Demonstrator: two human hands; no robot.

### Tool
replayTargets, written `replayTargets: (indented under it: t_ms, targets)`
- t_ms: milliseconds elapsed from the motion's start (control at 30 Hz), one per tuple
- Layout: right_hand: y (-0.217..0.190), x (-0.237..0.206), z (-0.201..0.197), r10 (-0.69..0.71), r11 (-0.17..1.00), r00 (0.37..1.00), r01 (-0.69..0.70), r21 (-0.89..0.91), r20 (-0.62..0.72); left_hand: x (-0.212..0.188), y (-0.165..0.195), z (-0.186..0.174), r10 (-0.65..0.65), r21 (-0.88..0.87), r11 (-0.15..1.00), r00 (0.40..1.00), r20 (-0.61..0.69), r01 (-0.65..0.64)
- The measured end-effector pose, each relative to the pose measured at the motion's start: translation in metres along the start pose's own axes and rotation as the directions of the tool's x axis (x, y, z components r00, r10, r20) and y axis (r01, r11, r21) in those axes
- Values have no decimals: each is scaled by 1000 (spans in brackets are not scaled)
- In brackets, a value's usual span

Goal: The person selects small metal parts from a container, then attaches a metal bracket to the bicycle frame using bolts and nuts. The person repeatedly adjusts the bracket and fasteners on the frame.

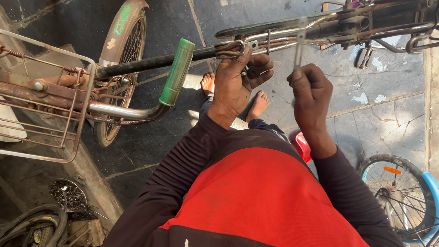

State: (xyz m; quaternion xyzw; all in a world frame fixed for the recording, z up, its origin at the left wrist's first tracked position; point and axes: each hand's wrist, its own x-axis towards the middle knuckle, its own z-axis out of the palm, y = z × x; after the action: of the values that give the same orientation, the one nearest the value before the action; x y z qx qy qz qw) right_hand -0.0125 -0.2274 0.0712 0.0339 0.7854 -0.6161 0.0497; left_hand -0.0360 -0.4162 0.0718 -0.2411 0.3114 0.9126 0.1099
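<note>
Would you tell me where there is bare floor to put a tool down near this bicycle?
Bare floor lies between the frame and the blue-fendered wheel. The lower left corner is crowded with tyres.

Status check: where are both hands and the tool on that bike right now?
Left hand gripping clamp on the handlebar. Right hand closed on upright metal tool. Green grip beside, untouched.

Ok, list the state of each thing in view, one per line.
left hand: closed around the metal clamp on the bicycle frame.
right hand: fisted on a slim metal tool, held upright.
green handlebar grip: on its bar, untouched.
front basket: rusty, nothing visible inside.
blue-mudguard wheel: apart, lower right.
</note>
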Motion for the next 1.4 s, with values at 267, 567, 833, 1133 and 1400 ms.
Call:
replayTargets:
  t_ms: [267, 567, 833, 1133, 1400]
  targets:
    - [-21, -13, 34, -124, 946, 981, 162, -281, 146, -2, 3, 6, 3, 0, 1000, 1000, 13, -3]
    - [-52, 17, 21, -351, 890, 933, 359, -283, 78, 5, -1, -6, -19, 13, 1000, 999, 32, 18]
    - [-69, 44, 23, -391, 686, 845, 532, -496, 365, 9, -5, -9, 0, 58, 998, 1000, -19, 1]
    - [-54, 77, 14, -620, 359, 490, 872, -334, 613, 7, 3, -5, -74, 101, 992, 995, -65, 80]
    - [-46, 86, 19, -583, 657, 619, 740, -144, 527, 6, 8, -2, -87, 92, 992, 996, -31, 89]
